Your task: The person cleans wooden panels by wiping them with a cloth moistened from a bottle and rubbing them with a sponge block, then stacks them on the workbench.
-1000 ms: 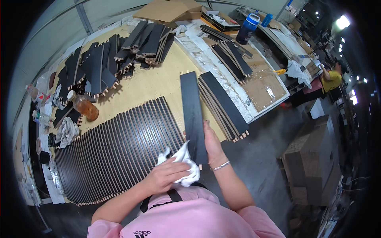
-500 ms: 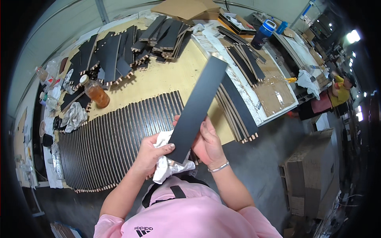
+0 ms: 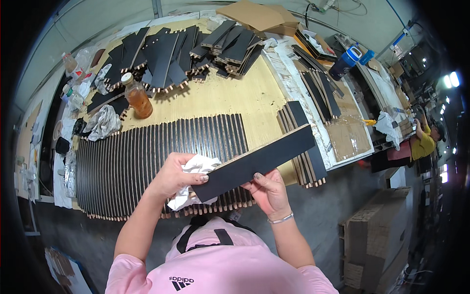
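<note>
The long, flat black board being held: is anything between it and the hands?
Partly: a crumpled white cloth is bunched between the left hand and the left end of the black board, though the thumb touches that end directly. Nothing visible separates the right hand from it.

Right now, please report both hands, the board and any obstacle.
Left hand holds black board and white cloth. Right hand grips board's near edge. Board held slantwise. No obstruction visible.

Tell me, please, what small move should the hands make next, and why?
Probably wipe the black board with the white cloth: the left hand holds the cloth bunched at the board's left end, while the right hand supports the board near the middle of its lower edge.
</note>
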Demonstrator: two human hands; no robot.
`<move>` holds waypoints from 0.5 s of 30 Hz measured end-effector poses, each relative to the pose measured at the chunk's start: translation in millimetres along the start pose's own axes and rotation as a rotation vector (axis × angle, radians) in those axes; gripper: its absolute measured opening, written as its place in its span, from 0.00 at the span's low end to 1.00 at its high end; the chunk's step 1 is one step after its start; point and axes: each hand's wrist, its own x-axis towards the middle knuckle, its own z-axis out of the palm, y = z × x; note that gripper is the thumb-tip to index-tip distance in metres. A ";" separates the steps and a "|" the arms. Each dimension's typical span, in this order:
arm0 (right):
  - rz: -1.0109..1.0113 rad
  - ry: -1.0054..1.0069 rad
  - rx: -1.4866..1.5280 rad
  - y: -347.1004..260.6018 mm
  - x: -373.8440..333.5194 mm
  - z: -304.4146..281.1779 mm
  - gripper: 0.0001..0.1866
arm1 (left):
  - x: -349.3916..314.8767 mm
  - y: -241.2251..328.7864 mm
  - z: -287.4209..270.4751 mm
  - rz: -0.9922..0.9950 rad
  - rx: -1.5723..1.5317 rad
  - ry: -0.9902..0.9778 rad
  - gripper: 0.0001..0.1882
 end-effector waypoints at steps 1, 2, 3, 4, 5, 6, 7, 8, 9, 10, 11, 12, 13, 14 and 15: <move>0.015 -0.003 -0.013 -0.7 0.5 -2.0 0.22 | -2.3 -1.4 0.1 0.002 -0.002 0.001 0.18; 0.014 -0.005 -0.016 0.4 0.9 -5.6 0.22 | -5.2 -2.8 -0.6 0.014 0.039 0.008 0.18; 0.007 0.000 -0.060 0.3 1.0 -9.3 0.20 | -5.7 -4.2 -0.3 0.029 0.080 0.009 0.19; -0.001 0.004 -0.104 -0.7 -0.1 -11.4 0.19 | -7.8 -5.8 -0.9 0.035 0.079 0.001 0.19; -0.011 0.005 -0.110 -0.6 -1.9 -11.4 0.19 | -11.3 -7.2 -1.5 0.032 0.102 0.019 0.19; -0.022 0.096 -0.182 0.2 -2.5 -5.9 0.17 | -13.7 -7.7 0.3 0.029 0.124 0.036 0.19; -0.034 0.187 -0.253 0.9 -3.6 -2.3 0.15 | -17.8 -3.9 6.5 0.046 0.174 0.071 0.18; -0.046 0.190 -0.256 4.7 -4.1 -11.0 0.15 | -18.0 -10.1 6.0 0.118 0.264 0.078 0.16; -0.047 0.232 -0.267 12.0 -4.4 -26.7 0.15 | -22.2 -13.5 12.7 0.125 0.287 0.108 0.16; -0.055 0.275 -0.243 11.4 -2.3 -16.8 0.14 | -25.0 -17.3 19.7 0.130 0.310 0.144 0.15; -0.064 0.320 -0.220 11.2 -0.9 -7.2 0.14 | -27.6 -15.8 29.0 0.335 0.601 0.134 0.17; -0.116 0.301 -0.186 17.2 -0.5 -10.3 0.22 | -28.0 -14.3 48.6 0.545 0.765 0.172 0.19; -0.102 0.313 -0.083 20.6 1.0 -2.6 0.27 | -31.1 -22.5 57.0 0.639 0.773 0.119 0.19; -0.087 0.324 0.022 21.2 2.3 3.8 0.32 | -33.1 -29.5 62.5 0.730 0.780 0.065 0.19; -0.003 0.331 0.057 17.7 4.1 2.5 0.35 | -32.8 -30.1 69.0 0.742 0.735 -0.041 0.19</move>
